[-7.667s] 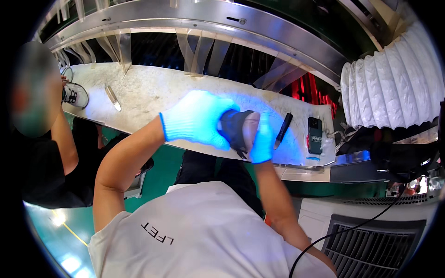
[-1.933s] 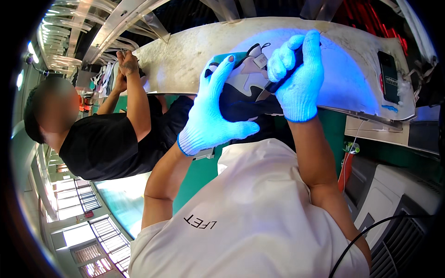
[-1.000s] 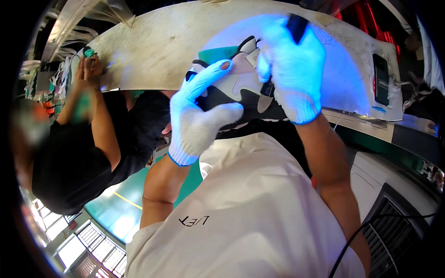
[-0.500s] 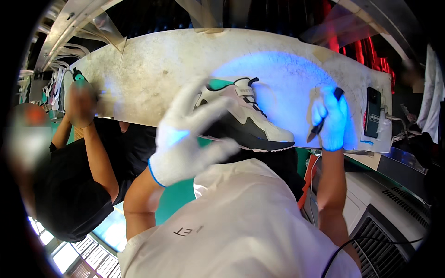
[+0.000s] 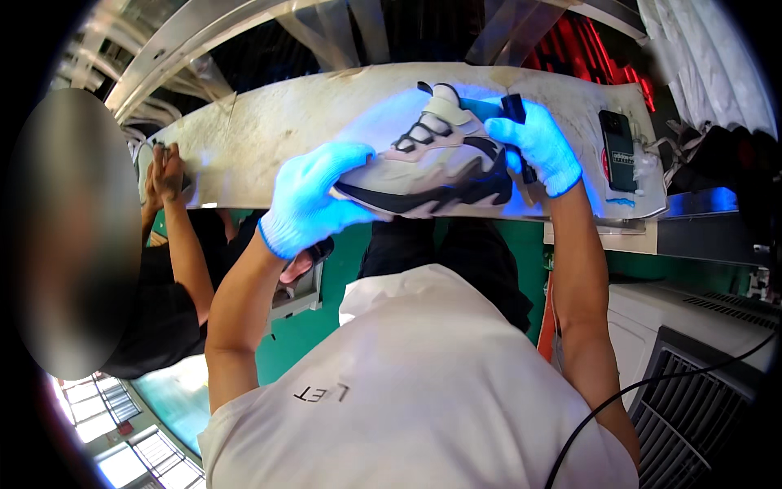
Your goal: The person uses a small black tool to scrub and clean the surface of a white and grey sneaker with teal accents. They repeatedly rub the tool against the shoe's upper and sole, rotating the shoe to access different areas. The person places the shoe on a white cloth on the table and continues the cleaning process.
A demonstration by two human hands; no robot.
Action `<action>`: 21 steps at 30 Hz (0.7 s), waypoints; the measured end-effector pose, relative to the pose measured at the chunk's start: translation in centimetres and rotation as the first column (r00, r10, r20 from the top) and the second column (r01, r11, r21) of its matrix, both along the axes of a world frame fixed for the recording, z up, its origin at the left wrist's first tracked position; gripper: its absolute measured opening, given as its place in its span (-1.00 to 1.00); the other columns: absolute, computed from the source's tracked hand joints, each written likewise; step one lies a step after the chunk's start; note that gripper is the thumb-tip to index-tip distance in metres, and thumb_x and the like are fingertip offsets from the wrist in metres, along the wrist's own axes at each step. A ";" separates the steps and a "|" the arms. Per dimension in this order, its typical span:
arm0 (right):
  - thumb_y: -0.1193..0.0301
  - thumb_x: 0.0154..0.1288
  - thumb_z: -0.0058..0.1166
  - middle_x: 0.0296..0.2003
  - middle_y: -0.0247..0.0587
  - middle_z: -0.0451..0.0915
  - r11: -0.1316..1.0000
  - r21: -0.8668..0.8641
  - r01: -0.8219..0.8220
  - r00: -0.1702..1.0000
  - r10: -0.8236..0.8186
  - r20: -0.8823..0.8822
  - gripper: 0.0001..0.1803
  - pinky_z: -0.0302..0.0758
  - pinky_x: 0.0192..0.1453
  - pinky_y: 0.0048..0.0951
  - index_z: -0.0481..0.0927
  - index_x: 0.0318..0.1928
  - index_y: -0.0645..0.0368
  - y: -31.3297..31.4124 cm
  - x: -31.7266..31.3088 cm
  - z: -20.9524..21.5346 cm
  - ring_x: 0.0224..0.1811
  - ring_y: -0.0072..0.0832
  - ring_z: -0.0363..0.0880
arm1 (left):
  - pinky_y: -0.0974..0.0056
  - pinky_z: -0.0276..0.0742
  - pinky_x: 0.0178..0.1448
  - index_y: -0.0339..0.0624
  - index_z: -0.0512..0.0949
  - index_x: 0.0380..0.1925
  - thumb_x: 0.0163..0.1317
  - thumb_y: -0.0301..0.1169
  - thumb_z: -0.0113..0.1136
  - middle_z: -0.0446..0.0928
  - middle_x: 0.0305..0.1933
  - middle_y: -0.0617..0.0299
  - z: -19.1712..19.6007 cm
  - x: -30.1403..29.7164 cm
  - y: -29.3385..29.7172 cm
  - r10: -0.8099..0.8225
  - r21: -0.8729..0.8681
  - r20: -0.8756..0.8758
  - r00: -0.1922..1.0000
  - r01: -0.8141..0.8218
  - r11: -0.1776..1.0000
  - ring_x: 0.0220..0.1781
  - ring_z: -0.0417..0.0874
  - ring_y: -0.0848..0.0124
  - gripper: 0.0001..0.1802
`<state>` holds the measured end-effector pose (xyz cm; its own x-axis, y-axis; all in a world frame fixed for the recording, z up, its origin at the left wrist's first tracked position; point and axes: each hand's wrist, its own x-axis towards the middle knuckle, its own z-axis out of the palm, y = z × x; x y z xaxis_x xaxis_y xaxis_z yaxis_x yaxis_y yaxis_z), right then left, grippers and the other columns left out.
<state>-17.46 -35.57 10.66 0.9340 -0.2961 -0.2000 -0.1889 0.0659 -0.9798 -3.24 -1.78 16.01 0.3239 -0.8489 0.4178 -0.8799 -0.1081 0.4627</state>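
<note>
A sneaker (image 5: pixel 432 167) with grey and pale mesh, black lace loops and a black and white sole is raised at the bench's near edge, toe to the left. My left hand (image 5: pixel 318 196), in a white knit glove lit blue, is closed around the toe. At the heel is my gloved right hand (image 5: pixel 547 147), its fingers wrapped round a slim black-handled tool (image 5: pixel 515 114). The tool's lower end is partly hidden. My right thumb is close to the heel collar; whether it presses on the shoe I cannot tell.
The pale, stained bench (image 5: pixel 277 122) curves across the view under a patch of blue light. At its right end lie a dark phone (image 5: pixel 617 151) and a small clear plastic item (image 5: pixel 648 167). A co-worker's hands (image 5: pixel 167 173) are at the left end. A black cable (image 5: pixel 652 379) crosses at lower right.
My left hand, which was spread beside the shoe, now grips its toe. The shoe has been turned round, toe now left. My right hand came left to the heel with the tool.
</note>
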 end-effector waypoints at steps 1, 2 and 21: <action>0.16 0.39 0.51 -0.44 -0.34 0.66 0.995 -0.093 0.027 1.000 -0.028 -0.004 -0.56 0.47 -0.51 -0.44 0.83 0.09 0.23 1.2 0.3 0.5 -0.62 -0.61 0.52 | 0.08 0.81 0.21 -0.15 0.72 0.22 -0.14 -0.34 0.88 0.81 0.13 -0.03 -2.4 0.4 1.2 0.034 0.051 0.027 0.999 -0.036 0.998 0.09 0.89 0.00 -0.18; 0.17 0.37 0.52 -0.45 -0.34 0.67 0.987 -0.158 0.021 1.000 -0.022 -0.009 -0.58 0.47 -0.51 -0.45 0.82 0.05 0.23 2.4 0.3 1.2 -0.62 -0.61 0.53 | 0.03 0.80 0.26 -0.12 0.70 0.26 -0.08 -0.40 0.82 0.80 0.16 -0.07 -4.3 0.9 2.0 0.034 0.153 0.084 0.996 -0.046 0.987 0.16 0.86 -0.10 -0.20; 0.20 0.41 0.57 -0.46 -0.31 0.71 0.977 -0.207 0.053 0.998 -0.049 0.026 -0.67 0.50 -0.49 -0.47 0.81 -0.10 0.22 3.8 -0.5 0.1 -0.59 -0.60 0.60 | -0.15 0.57 0.64 0.27 0.19 0.78 -0.19 -0.04 0.87 0.08 0.81 -0.34 -3.0 -4.6 -7.1 0.163 0.368 0.145 0.976 -0.206 0.906 0.67 0.45 -0.31 0.48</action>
